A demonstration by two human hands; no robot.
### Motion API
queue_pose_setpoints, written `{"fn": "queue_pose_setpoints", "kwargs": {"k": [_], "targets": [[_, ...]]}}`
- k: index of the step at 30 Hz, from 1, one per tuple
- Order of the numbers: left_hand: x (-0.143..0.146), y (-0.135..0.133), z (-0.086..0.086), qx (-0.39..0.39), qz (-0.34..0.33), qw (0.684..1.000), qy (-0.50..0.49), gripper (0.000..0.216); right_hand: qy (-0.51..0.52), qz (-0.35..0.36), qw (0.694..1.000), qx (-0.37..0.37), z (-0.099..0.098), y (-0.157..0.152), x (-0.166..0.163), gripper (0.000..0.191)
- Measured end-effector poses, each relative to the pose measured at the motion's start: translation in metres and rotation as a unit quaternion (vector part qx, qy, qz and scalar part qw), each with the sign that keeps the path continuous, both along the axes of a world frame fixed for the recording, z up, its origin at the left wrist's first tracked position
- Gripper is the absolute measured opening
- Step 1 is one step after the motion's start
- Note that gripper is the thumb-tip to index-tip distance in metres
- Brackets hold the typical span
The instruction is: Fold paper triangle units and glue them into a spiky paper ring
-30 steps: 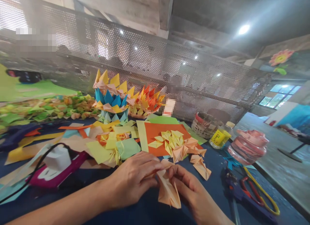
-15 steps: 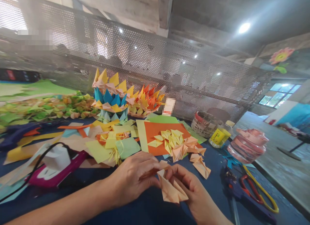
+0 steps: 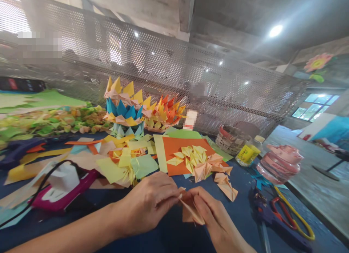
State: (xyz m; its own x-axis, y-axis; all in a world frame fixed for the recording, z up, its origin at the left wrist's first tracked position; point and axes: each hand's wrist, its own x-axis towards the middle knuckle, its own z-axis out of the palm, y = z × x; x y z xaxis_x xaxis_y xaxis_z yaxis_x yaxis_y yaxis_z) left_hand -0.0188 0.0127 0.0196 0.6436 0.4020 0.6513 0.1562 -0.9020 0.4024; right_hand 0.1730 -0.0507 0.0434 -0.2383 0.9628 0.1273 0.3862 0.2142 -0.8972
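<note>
Between my two hands is a peach-coloured folded paper piece (image 3: pixel 190 210), tilted above the dark blue tabletop. My left hand (image 3: pixel 152 202) pinches its upper left corner between thumb and fingers. On its right side, my right hand (image 3: pixel 208 209) grips the paper with thumb and fingertips. Just beyond lie several finished-looking peach folded pieces (image 3: pixel 225 186) and a cluster of yellow folded pieces (image 3: pixel 195 155), the yellow ones resting on an orange paper sheet (image 3: pixel 174 162). The inner folds of the held paper are partly hidden by my fingers.
At left are a magenta power strip (image 3: pixel 51 200) with a white plug, and loose coloured sheets (image 3: pixel 109 169). Layered paper-petal crowns (image 3: pixel 125 111) stand behind. To the right are a glue gun (image 3: pixel 280 220), scissors (image 3: pixel 296 216), a yellow-labelled bottle (image 3: pixel 248 153), a pink bottle (image 3: pixel 280 162) and a basket (image 3: pixel 230 140).
The peach paper has turned from showing its broad face to a narrower, more edge-on view. My right-hand fingers have straightened along its side, and my left hand has tightened at the corner.
</note>
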Motion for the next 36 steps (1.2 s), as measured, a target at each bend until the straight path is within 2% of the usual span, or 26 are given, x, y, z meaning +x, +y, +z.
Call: {"fn": "queue_pose_setpoints", "kwargs": {"k": [3,6,9,15,21,29,36], "targets": [[-0.002,0.001,-0.001,-0.023,0.018,1.000,0.009,0.019,-0.090,-0.001,0.992,0.087,0.008,-0.002,0.005,0.029],[-0.003,0.002,-0.003,-0.042,0.035,0.998,0.018,0.020,-0.153,-0.022,0.980,0.126,0.009,-0.003,0.006,0.033],[-0.002,0.002,-0.003,-0.046,0.029,0.998,0.008,0.020,-0.165,-0.027,0.977,0.132,0.004,-0.001,0.005,0.014],[0.000,0.000,0.000,-0.071,0.014,0.997,0.024,0.017,-0.082,-0.018,0.993,0.081,-0.004,0.004,0.009,0.025],[0.000,-0.003,0.000,-0.053,0.013,0.997,0.049,0.022,-0.005,-0.016,0.998,0.059,-0.007,0.006,0.006,0.026],[0.001,-0.003,-0.001,-0.037,-0.016,0.998,0.049,0.020,-0.019,-0.079,0.996,0.044,-0.012,0.005,0.002,0.024],[0.001,0.000,0.002,-0.080,0.015,0.996,0.026,0.016,0.067,-0.137,0.987,0.060,-0.006,0.007,0.009,0.019]]}}
